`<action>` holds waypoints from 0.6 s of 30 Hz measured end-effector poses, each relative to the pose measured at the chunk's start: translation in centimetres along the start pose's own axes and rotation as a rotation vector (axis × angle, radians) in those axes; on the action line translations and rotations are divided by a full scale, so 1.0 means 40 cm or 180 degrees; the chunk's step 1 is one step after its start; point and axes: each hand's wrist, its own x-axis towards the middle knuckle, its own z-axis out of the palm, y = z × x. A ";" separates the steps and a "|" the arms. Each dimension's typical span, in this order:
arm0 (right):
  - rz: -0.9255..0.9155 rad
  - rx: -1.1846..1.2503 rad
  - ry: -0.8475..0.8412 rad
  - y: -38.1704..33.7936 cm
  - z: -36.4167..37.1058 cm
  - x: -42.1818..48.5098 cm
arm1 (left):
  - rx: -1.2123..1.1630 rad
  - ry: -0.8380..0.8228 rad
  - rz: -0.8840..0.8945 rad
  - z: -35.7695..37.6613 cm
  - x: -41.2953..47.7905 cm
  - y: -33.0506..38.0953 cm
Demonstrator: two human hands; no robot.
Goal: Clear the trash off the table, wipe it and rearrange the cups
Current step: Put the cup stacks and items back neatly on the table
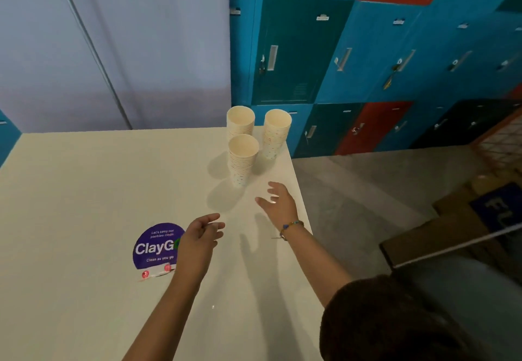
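Observation:
Three stacks of white dotted paper cups stand upright near the far right corner of the white table (84,191): a near stack (243,160), a far left stack (240,120) and a far right stack (276,133). My right hand (278,202) hovers just in front of the near stack with fingers spread, holding nothing. My left hand (202,236) hangs above the table to the left of it, its fingers loosely bent and empty. Neither hand touches a cup.
A purple round "ClayGo" sticker (155,245) lies on the table beside my left wrist, with a small torn white-and-red scrap (154,273) at its lower edge. The table's right edge runs close to my right hand. Coloured lockers (367,64) line the wall; cardboard boxes (466,219) sit on the floor.

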 end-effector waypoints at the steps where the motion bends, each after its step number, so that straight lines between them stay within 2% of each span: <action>1: -0.0110 0.0020 0.0077 0.026 -0.035 -0.038 | 0.0039 -0.0109 -0.0016 0.025 -0.017 -0.004; 5: -0.0083 0.0005 0.0323 0.144 -0.177 -0.206 | 0.0240 -0.0469 -0.0093 0.134 -0.107 -0.047; 18: 0.1252 -0.0201 0.0975 0.693 -0.599 -0.782 | 0.0976 -0.1822 -0.0497 0.572 -0.531 -0.330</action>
